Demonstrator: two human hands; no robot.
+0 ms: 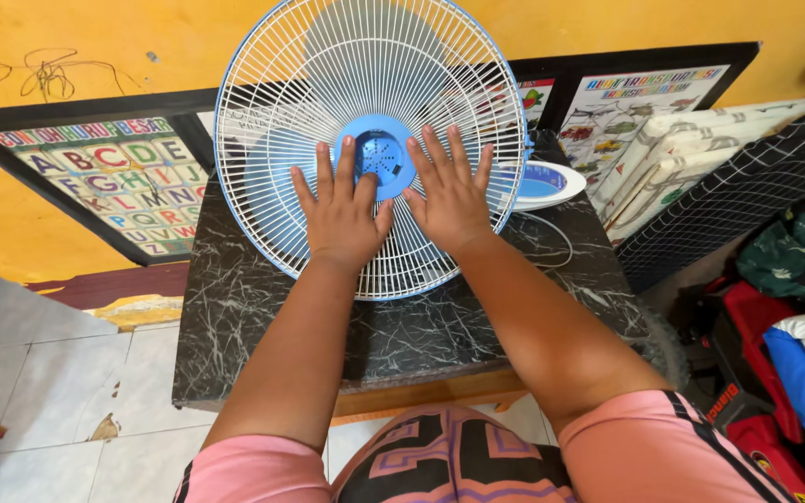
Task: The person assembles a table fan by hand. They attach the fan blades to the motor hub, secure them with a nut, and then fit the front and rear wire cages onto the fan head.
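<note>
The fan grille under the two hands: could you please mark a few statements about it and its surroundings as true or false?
1. Both hands lie flat on the fan grille. True: the left hand and right hand rest open on it.
2. The grille's centre cap is red. False: it is blue.
3. The grille lies on a dark marble-patterned table. True.
4. The left hand holds a screwdriver. False: it holds nothing.
5. An alphabet poster leans against the yellow wall. True.
</note>
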